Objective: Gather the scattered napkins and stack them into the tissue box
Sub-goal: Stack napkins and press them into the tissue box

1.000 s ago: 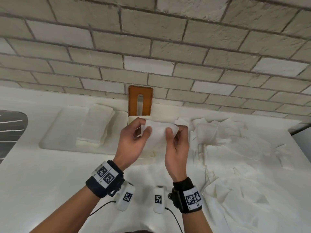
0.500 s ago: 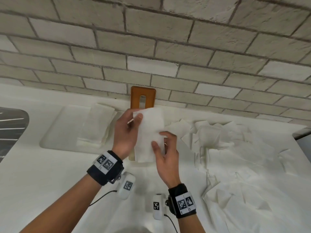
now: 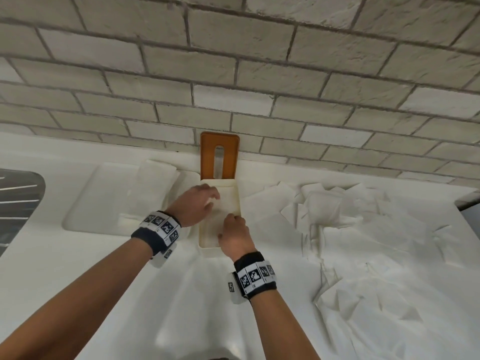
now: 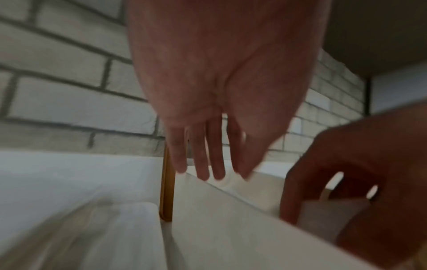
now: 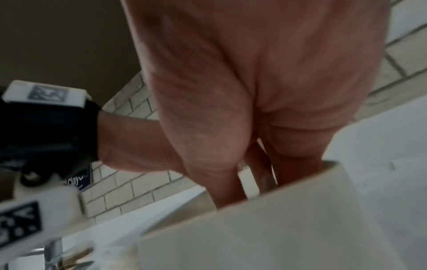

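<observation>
While both hands are working inside the tissue box [image 3: 238, 201], the R hand [image 3: 235, 237] is dipping curled fingers over the near rim, apparently seating the napkin [image 3: 225, 207]; whether it is pinching the sheet or only pressing cannot be told. Just beyond, the L hand [image 3: 196, 205] is lying flat w/ fingers [image 4: 203, 164] straight, pressing the sheet down, presumably so it is settling level. Box: shallow, rectangular, cream, smooth rigid walls, sitting on the white counter [image 3: 78, 255]. Scattered napkins [image 3: 363, 242], thin, creased, soft paper, are lying to the R, still ungathered. A folded stack [image 3: 153, 183] is resting on a tray [image 3: 85, 203] to the L. Farthest, an orange slotted lid [image 3: 219, 154] is leaning upright vs. the brick wall [image 3: 233, 61], leaving the box open for loading.
</observation>
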A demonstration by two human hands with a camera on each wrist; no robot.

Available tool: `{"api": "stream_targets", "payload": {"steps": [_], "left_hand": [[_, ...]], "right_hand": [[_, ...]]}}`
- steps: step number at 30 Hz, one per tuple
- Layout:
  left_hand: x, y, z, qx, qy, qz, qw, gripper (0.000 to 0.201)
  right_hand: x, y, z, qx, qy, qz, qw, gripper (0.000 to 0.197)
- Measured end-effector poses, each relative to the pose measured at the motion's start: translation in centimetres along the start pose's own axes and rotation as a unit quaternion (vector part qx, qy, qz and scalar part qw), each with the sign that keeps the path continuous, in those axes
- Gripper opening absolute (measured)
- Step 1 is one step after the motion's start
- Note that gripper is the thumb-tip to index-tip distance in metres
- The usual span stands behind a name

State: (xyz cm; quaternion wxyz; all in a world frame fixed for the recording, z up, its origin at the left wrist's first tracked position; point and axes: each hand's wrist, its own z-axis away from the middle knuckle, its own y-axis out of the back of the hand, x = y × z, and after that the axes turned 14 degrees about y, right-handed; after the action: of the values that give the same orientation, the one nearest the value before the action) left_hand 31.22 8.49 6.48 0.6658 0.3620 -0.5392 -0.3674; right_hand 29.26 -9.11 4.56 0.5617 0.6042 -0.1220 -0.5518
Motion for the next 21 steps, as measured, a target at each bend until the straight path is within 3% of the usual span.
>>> {"api": "stream_targets", "payload": {"steps": [3, 7, 9, 11, 13, 16, 18, 21], "left_hand": [[0.2, -1.3, -0.5, -0.114, 0.006, -0.211, 0.971, 0.065], [1.2, -3.4, -1.2, -0.144, 0.024, -0.363, 0.92, 0.112], [1.7, -4.4, -0.9, -0.147, 0.033, -0.38, 0.912, 0.12], [2.2, -5.3, -0.6, -0.138, 0.034, -0.401, 0.905, 0.117], [2.7, -5.2, -0.6, -0.136, 0.037, -0.403, 0.904, 0.116], [3.2, -3.6, -0.2, -0.154, 0.057, -0.342, 0.925, 0.113], [3.7, -2.3, 0.7, -0.104, 0.057, -0.266, 0.957, 0.089], [4.1, -1.4, 2.8, 0.024, 0.033, -0.084, 0.996, 0.044]], "right_hand": [[0.1, 0.0, 0.7, 0.017, 0.046, 0.072, 0.996, 0.036], [1.8, 3.4, 0.9, 0.167, 0.009, 0.022, 0.986, 0.018], [3.9, 5.1, 0.1, 0.23, -0.011, 0.018, 0.973, 0.011], [6.8, 5.9, -1.6, 0.234, -0.035, 0.004, 0.972, 0.011], [9.7, 6.0, -3.8, 0.173, -0.061, 0.004, 0.983, 0.025], [13.6, 5.7, -6.8, 0.113, -0.064, 0.036, 0.991, 0.045], [15.6, 5.8, -8.2, 0.121, -0.068, 0.04, 0.99, 0.051], [17.8, 6.4, -9.9, 0.158, -0.084, 0.023, 0.984, 0.059]]}}
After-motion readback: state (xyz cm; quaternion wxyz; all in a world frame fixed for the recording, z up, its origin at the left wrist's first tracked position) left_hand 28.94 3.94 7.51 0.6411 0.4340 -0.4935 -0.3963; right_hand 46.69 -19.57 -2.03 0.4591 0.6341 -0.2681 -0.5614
